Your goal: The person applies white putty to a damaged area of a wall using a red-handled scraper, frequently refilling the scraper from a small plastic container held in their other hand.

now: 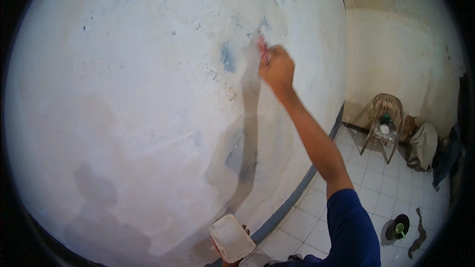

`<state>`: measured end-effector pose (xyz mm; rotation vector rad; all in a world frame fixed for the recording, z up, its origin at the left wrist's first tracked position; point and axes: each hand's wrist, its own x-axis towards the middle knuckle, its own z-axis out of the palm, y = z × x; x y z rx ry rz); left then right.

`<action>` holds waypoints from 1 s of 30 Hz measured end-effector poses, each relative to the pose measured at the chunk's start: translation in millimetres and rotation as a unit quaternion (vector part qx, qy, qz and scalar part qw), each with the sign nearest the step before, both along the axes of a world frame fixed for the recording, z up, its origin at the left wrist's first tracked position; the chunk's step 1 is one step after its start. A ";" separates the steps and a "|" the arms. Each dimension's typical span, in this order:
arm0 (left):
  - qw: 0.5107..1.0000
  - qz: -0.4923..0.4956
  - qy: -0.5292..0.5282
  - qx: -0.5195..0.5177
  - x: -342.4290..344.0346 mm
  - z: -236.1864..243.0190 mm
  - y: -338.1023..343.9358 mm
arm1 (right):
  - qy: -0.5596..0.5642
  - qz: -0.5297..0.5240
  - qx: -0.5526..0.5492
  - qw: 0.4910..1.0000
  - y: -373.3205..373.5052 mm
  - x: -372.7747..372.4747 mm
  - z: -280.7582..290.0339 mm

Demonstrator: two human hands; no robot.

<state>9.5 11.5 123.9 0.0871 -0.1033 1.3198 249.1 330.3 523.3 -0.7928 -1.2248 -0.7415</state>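
My right hand is closed on the red handle of a scraper, raised on my outstretched arm, with its blade at a patched area of the white wall. Damp-looking putty and bluish spots surround the blade. Low at the bottom edge, my left hand holds a pale rectangular container with whitish material on it; most of that hand is hidden behind it.
A plastic chair holding small items stands by the far wall, beside bundles of cloth. A dark bucket with a green object and a dark rag lie on the tiled floor at my right.
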 end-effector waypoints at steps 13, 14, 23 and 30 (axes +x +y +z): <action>0.951 0.097 0.288 0.059 32.3 13.7 16.5 | -0.043 0.198 0.052 0.978 -84.4 -30.5 -20.4; 0.988 0.050 0.139 0.047 26.3 13.2 14.6 | 0.001 0.190 0.054 0.980 -68.8 -17.3 2.6; 0.998 0.047 -0.029 0.038 23.8 -18.6 13.2 | 0.150 -0.046 -0.088 0.984 60.3 65.5 73.0; 0.996 -0.035 -0.055 0.063 32.6 -0.6 32.0 | -0.125 0.040 0.040 0.991 -59.0 -47.2 -14.2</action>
